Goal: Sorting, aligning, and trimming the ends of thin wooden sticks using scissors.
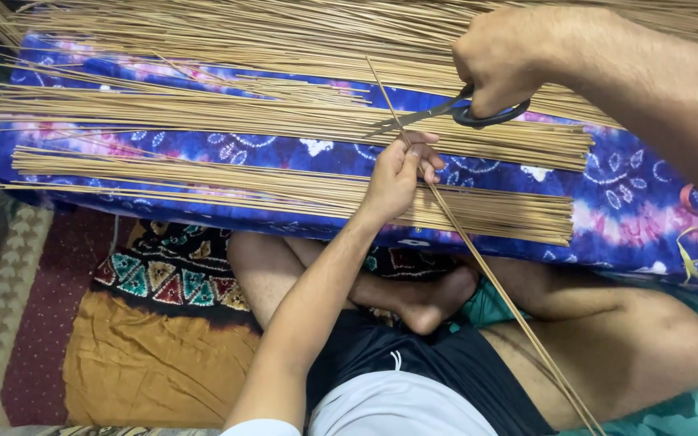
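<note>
Surface: one long cushion (pixel 632 202) in blue and purple tie-dye cloth, lying across the view in front of a person seated cross-legged on the floor. Below it: one patterned cloth (pixel 171 270) with coloured triangles, one mustard-yellow cloth (pixel 155 363), and one maroon rug (pixel 42 323) with a pale border at the left. Little else of the room shows.

Sticks: thin tan sticks (pixel 203 109) in three loose layers on the cushion, far too many to count; the uppermost layer runs out of view at the top.

One single stick (pixel 486 274), held apart from the rest, slants from the cushion down over the person's right leg to the lower edge.

Left hand (pixel 397 173): fingers closed, pinching the single stick near its upper end, above the cushion.

Right hand (pixel 502 56): fingers closed through the handles of one pair of black scissors (pixel 438 111), whose blades meet the single stick just above the left hand.
</note>
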